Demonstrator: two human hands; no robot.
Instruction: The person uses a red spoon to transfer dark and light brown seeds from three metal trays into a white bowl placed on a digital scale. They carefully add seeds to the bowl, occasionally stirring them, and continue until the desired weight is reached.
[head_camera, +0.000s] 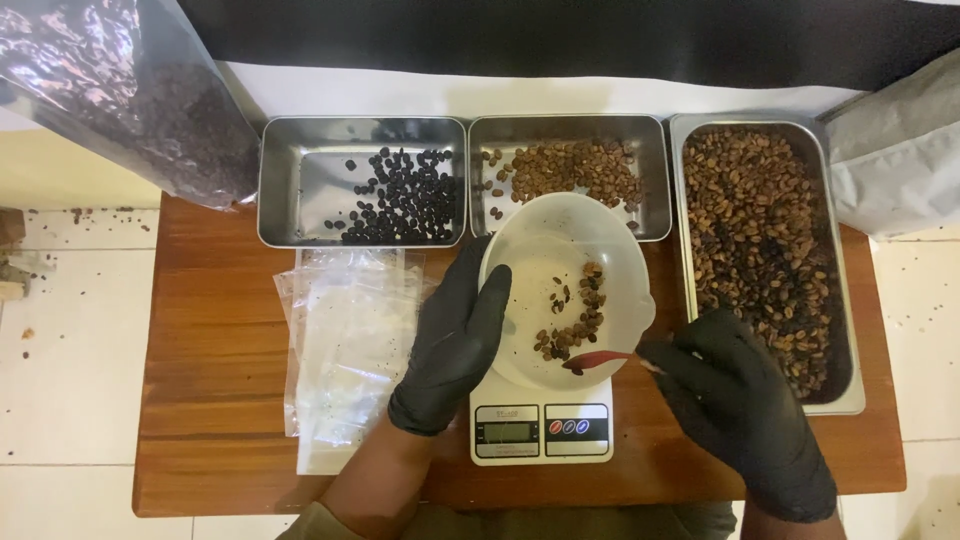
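A white plastic bowl (540, 260) sits tilted on a small white kitchen scale (541, 432) and holds a few brown coffee beans (575, 320). My left hand (455, 340), in a black glove, grips the bowl's left rim. My right hand (740, 405), also gloved in black, holds a small red spoon (598, 359) whose tip reaches into the bowl among the beans.
Three steel trays stand behind the bowl: one with dark beans (400, 195), one with light brown beans (575, 168), and a long one (760, 250) full of mixed beans at right. Clear plastic bags (345, 340) lie on the wooden table (215, 360). Large bags stand at back left (120, 90) and right (900, 150).
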